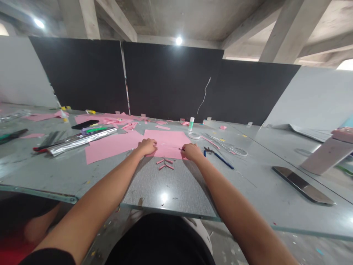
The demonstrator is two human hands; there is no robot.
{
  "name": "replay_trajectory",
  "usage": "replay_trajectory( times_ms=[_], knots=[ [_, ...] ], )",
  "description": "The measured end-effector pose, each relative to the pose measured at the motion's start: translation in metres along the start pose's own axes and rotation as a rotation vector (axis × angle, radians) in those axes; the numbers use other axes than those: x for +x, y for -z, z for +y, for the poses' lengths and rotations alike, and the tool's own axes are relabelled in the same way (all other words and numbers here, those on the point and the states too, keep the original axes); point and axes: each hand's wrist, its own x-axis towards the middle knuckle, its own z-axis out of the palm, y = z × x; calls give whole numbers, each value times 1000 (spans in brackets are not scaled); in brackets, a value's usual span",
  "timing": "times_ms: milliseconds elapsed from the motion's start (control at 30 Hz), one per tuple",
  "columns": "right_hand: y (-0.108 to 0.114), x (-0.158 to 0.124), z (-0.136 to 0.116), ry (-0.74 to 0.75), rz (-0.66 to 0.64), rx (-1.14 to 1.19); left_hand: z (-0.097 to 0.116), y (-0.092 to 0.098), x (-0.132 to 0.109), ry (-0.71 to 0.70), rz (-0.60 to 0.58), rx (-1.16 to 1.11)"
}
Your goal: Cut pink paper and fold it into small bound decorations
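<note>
A pink paper sheet [168, 141] lies flat on the grey table [171, 184] in front of me. My left hand [147, 146] rests on its near left edge with fingers curled down against the paper. My right hand [191, 151] is closed round a thin dark pen-like tool whose tip touches the sheet's near right edge. Several small pink paper rolls [165, 164] lie on the table just below the sheet, between my hands. A second pink sheet [110, 146] overlaps to the left.
Blue-handled scissors [217, 155] lie right of my right hand. A tape roll [194, 135] and glue stick [191, 124] stand behind the sheet. A silver foil roll [82, 140], a black phone [85, 124] and pink scraps lie left. A dark flat slab [302, 184] lies right.
</note>
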Motion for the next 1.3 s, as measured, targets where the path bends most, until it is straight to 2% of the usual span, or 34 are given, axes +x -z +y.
replay_trajectory(
  times_ms=[233,333,433,500,567,667,833,933,1100,1200,1300],
  knots=[
    [3,-1,-4,8,-26,-2,0,0,3,-50,-3,-22],
    [3,-2,-5,11,-26,9,-5,4,3,-19,38,-1],
    [3,-3,-5,11,-27,21,-15,10,2,126,82,2],
    [3,-3,-5,7,-23,28,-24,15,2,270,56,-1],
    [3,-2,-5,8,-21,31,-32,17,2,350,-2,-14],
    [3,-2,-4,9,-25,25,-38,16,5,314,-31,-28],
    [2,-1,-3,-52,-60,-22,-41,13,8,195,51,-32],
    [1,-2,-2,-25,-69,-12,-46,17,7,167,126,-59],
    [9,-3,-3,26,-25,35,-45,34,4,232,316,-103],
    [21,-7,-12,70,78,114,-36,45,4,203,540,-99],
    [30,-18,-31,262,49,158,-27,51,4,99,799,-166]
  ],
)
